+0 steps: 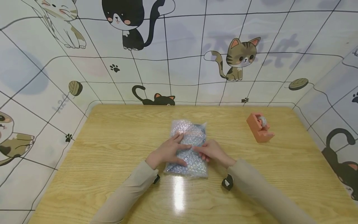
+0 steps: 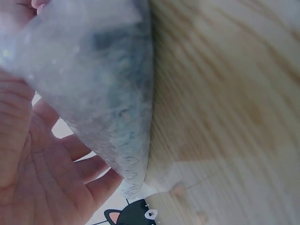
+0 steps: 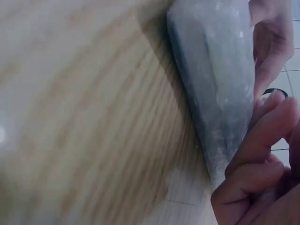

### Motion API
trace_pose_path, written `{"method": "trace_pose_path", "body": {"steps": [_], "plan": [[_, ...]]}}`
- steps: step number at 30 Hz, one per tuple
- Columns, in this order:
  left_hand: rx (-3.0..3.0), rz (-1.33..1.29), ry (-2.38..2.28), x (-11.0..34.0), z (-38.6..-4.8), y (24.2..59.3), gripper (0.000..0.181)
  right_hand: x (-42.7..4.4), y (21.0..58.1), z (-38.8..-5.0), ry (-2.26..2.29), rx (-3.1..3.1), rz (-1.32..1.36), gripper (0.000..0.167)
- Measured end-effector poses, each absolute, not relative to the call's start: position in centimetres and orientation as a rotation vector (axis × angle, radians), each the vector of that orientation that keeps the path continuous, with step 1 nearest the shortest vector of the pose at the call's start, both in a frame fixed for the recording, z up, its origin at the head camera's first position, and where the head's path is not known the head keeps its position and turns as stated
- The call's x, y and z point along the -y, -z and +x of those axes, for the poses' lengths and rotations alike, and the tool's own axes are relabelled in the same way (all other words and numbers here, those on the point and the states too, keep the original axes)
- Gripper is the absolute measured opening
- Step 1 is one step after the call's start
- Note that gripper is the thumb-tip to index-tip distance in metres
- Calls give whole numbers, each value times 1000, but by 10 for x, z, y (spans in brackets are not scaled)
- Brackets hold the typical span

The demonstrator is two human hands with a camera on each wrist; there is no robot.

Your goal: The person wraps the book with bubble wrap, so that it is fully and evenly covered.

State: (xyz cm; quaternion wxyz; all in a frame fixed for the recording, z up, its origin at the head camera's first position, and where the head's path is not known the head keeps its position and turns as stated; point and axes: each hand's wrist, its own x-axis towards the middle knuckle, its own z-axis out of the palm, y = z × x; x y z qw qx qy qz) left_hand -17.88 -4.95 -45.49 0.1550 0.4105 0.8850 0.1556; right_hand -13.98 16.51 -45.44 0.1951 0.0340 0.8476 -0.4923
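Observation:
A package wrapped in bubble wrap [image 1: 193, 163] lies flat on the table, with something bluish-grey showing through the clear wrap. My left hand [image 1: 169, 151] rests on its left part, fingers and thumb spread; in the left wrist view the palm of that hand [image 2: 51, 173] faces the wrapped side. From the right, my right hand [image 1: 213, 151] touches the top of the wrap close to the left thumb, one digit reaching forward. Its other fingers [image 3: 255, 159] are bent beside the package in the right wrist view. Whether it pinches the wrap is hidden.
An orange tape dispenser [image 1: 258, 129] holding a roll of clear tape stands at the back right of the wooden table [image 1: 120, 133]. Behind and at both sides rises a white sheet printed with cats [image 1: 184, 71]. A small black device [image 1: 227, 182] sits by the right wrist.

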Motion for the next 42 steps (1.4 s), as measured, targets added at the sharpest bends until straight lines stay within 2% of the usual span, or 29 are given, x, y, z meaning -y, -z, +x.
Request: {"method": "trace_pose_path", "body": {"steps": [15,23,32,42], "plan": [[-2552,1183,-445,51,-176,450,72,-167,456,-158,1347,-2115,159,33],[-2550,1183,-461,51,-175,452,72,-174,458,-159,1297,-2098,89,30],[-2555,1184,-469,52,-175,452,73,-170,455,-161,1207,-2186,26,49],[-2548,1198,-468,51,-176,452,72,-171,456,-166,1148,-2169,43,39]]}}
